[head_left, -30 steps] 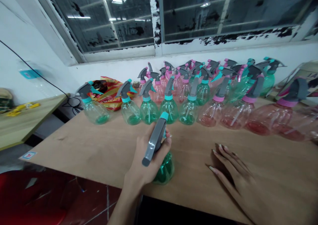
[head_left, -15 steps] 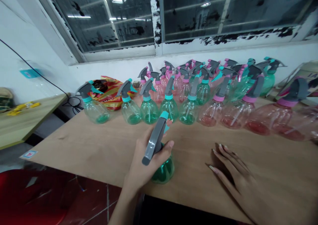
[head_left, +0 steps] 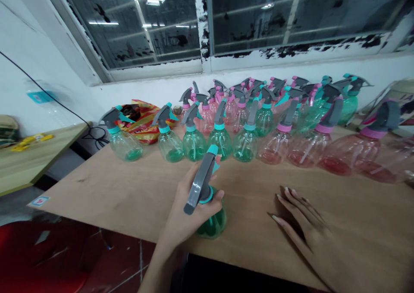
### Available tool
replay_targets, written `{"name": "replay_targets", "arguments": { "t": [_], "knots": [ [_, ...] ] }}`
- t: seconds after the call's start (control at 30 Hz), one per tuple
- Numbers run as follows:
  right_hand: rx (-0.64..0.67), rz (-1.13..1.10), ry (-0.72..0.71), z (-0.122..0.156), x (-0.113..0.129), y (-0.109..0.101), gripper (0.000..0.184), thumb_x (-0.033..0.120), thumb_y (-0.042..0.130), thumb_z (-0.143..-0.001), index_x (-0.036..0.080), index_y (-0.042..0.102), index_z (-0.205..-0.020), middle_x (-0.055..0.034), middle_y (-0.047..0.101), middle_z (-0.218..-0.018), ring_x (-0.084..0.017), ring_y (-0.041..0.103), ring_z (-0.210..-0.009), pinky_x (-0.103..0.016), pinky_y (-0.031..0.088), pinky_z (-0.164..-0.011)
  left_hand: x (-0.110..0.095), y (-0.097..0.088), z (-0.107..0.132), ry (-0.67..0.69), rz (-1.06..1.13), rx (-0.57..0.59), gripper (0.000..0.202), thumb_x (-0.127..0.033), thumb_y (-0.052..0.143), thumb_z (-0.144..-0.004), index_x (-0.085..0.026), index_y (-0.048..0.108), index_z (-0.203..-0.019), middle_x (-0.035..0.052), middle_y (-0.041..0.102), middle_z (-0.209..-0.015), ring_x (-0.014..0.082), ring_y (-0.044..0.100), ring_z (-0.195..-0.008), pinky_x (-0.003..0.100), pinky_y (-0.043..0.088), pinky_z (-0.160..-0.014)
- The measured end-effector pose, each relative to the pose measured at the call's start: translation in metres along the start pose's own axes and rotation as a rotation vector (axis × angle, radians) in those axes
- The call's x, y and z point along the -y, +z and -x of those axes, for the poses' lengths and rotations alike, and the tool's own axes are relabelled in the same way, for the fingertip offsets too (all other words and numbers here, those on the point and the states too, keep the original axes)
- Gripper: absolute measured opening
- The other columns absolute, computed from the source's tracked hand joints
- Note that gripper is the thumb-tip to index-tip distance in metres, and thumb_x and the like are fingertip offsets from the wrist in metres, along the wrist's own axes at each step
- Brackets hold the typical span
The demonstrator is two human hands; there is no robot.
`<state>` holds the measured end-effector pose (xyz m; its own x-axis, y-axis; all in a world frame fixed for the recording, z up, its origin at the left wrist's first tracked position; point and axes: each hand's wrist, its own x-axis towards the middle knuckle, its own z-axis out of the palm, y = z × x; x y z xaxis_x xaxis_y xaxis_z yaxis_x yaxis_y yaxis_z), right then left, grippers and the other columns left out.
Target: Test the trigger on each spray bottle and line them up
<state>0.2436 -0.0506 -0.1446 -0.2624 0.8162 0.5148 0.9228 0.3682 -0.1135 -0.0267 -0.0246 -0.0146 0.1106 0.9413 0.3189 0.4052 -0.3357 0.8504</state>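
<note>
My left hand [head_left: 190,207] is wrapped round the neck of a green spray bottle [head_left: 211,226] near the table's front edge. Its grey spray head with a turquoise nozzle points away from me, toward the row of bottles. The thumb lies across the neck by the turquoise collar; the other fingers are mostly hidden behind the head. Flat on the wooden table [head_left: 129,194] to the right rests my right hand [head_left: 307,224], fingers stretched out and touching nothing but the tabletop.
A front row of green bottles [head_left: 194,144] and pink bottles [head_left: 276,146] spans the table, with several more behind. At the back left lies a red and yellow bag [head_left: 145,125]. A red stool [head_left: 42,258] stands at lower left, a second table [head_left: 42,155] at far left.
My left thumb has shifted slightly, and the turquoise collar of the held spray bottle now shows more. My right hand has stayed in place.
</note>
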Motion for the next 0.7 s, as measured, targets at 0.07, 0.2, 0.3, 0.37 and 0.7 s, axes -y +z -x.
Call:
{"name": "replay_targets", "arguments": {
  "t": [0.07,0.2,0.3,0.37,0.7],
  "knots": [
    [-0.006,0.009,-0.008,-0.0001,0.0008,-0.0005,0.059,0.052,0.034,-0.093,0.012,0.044,-0.135,-0.0126,0.047,-0.143,-0.027,0.041,-0.133,-0.049,0.037,-0.107,-0.001,0.0006,0.0008,-0.025,0.005,0.002,0.054,-0.016,0.063,-0.077,-0.03,0.05,-0.128,0.0014,0.064,-0.119,0.0194,0.065,-0.101,0.029,0.054,-0.081],
    [-0.005,0.027,-0.026,0.0011,0.0017,-0.0005,0.058,0.05,0.03,-0.095,0.011,0.045,-0.134,-0.014,0.047,-0.143,-0.027,0.042,-0.132,-0.049,0.04,-0.105,-0.0028,0.0012,0.001,-0.042,-0.043,-0.007,0.049,-0.014,0.058,-0.077,-0.031,0.054,-0.123,-0.001,0.067,-0.113,0.0179,0.065,-0.101,0.026,0.054,-0.077],
    [-0.003,0.019,-0.021,0.002,0.0011,0.0007,0.059,0.05,0.031,-0.095,0.01,0.042,-0.136,-0.0139,0.045,-0.144,-0.027,0.04,-0.133,-0.05,0.039,-0.106,-0.0026,0.0005,0.0,-0.035,-0.119,-0.017,0.04,-0.017,0.057,-0.079,-0.028,0.058,-0.117,-0.0003,0.069,-0.108,0.018,0.066,-0.099,0.03,0.053,-0.083],
    [-0.01,0.014,-0.012,0.0021,0.0007,0.0015,0.059,0.05,0.032,-0.094,0.011,0.042,-0.136,-0.0137,0.045,-0.144,-0.027,0.04,-0.134,-0.05,0.039,-0.106,-0.002,-0.0003,-0.0005,-0.038,-0.138,-0.01,0.036,-0.02,0.056,-0.08,-0.025,0.06,-0.115,0.0005,0.071,-0.101,0.018,0.068,-0.091,0.031,0.054,-0.083],
    [-0.001,-0.055,0.03,-0.0003,0.0034,-0.0016,0.061,0.053,0.035,-0.093,0.01,0.046,-0.135,-0.0131,0.047,-0.143,-0.028,0.04,-0.133,-0.05,0.035,-0.109,0.0006,-0.0003,0.0009,-0.139,-0.091,-0.006,0.047,-0.027,0.063,-0.079,-0.025,0.055,-0.125,0.0035,0.069,-0.112,0.0177,0.066,-0.076,0.033,0.054,-0.075]
  ]
}}
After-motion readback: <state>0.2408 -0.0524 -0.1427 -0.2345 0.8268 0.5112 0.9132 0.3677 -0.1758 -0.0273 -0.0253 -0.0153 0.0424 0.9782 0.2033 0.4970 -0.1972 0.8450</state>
